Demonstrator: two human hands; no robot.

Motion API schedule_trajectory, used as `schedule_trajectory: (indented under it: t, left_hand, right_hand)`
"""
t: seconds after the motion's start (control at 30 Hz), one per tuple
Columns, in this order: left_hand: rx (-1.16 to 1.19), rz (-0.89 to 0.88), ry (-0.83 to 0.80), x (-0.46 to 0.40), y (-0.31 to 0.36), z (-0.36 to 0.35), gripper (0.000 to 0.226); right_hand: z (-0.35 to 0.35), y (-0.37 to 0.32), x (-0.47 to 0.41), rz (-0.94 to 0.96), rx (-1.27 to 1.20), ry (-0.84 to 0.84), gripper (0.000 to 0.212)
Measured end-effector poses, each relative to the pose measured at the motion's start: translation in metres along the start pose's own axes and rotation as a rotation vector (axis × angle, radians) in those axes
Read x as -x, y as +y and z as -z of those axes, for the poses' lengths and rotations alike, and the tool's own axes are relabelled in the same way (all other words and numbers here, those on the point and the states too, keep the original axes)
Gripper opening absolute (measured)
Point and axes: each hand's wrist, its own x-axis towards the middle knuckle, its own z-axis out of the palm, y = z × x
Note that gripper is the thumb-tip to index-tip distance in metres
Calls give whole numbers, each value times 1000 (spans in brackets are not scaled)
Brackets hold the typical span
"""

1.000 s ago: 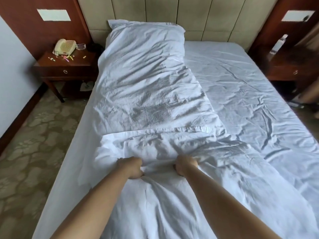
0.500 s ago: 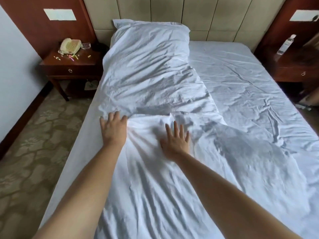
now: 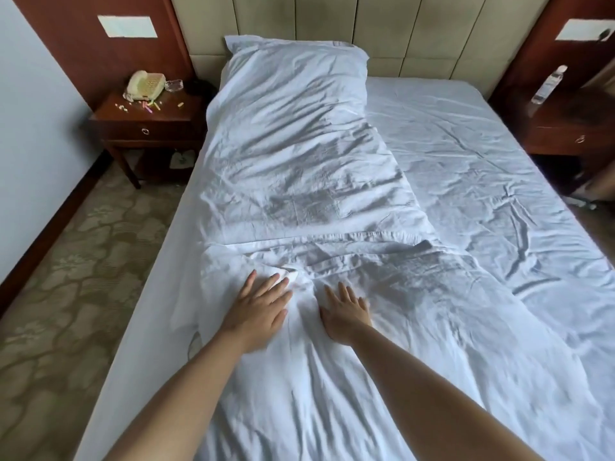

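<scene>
- Bed (image 3: 482,154): top sheet (image 3: 299,394) lies along its left half, close to the edge; a sideways push could drag it off that side.
- Sheet creases: pressing w/o tension likely sets them in.
- Left hand (image 3: 258,307), right hand (image 3: 346,314): both flat on the sheet, fingers spread, gripping nothing; cloth may bunch btwn them.

Left hand (image 3: 258,309) fingers (image 3: 271,285) blurred; nightstand (image 3: 176,116) litter (image 3: 149,106) too small to tell.

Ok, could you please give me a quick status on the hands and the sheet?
Left hand and right hand open, flat on the sheet. Sheet wrinkled, bunched ahead of the fingers. Pillow beyond, apart from both hands.
</scene>
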Motion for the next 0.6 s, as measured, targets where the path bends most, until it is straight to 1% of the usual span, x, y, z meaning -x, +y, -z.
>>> schedule_trajectory:
  t: [0.07, 0.13, 0.17, 0.2, 0.23, 0.3, 0.4, 0.47, 0.5, 0.53, 0.57, 0.6]
  left_hand:
    - [-42, 16, -140, 16, 3, 12, 54]
    - [-63, 119, -280, 34, 7, 14, 74]
    - [-36, 211, -387, 42, 8, 17, 73]
    - [-8, 279, -450, 47, 10, 20, 63]
    - [23, 320, -456, 52, 13, 24, 55]
    - [109, 376, -378, 66, 18, 26, 49]
    - [279, 503, -198, 91, 24, 22, 48]
    - [402, 626, -52, 111, 26, 13, 48]
    - [498, 712, -28, 121, 26, 8, 49]
    - [610, 810, -47, 130, 25, 1, 52]
    - [712, 896, -101, 139, 23, -7, 56]
    - [796, 943, -181, 148, 22, -13, 59]
  right_hand:
    - [0, -1, 19, 9, -11, 18, 58]
    - [0, -1, 40, 11, -16, 26, 58]
    - [0, -2, 52, 11, -16, 32, 58]
    - [-1, -2, 63, 12, -16, 41, 58]
    - [-3, -2, 74, 13, -18, 51, 59]
    - [-8, -3, 96, 7, -18, 76, 60]
    - [-22, -8, 122, 4, -3, 104, 61]
    - [-33, -14, 136, 5, 14, 119, 61]
    - [-39, -18, 142, 5, 16, 121, 61]
    - [-45, -23, 147, 3, 15, 118, 61]
    - [-51, -28, 151, 0, 12, 115, 61]
    - [-58, -34, 154, -2, 7, 113, 61]
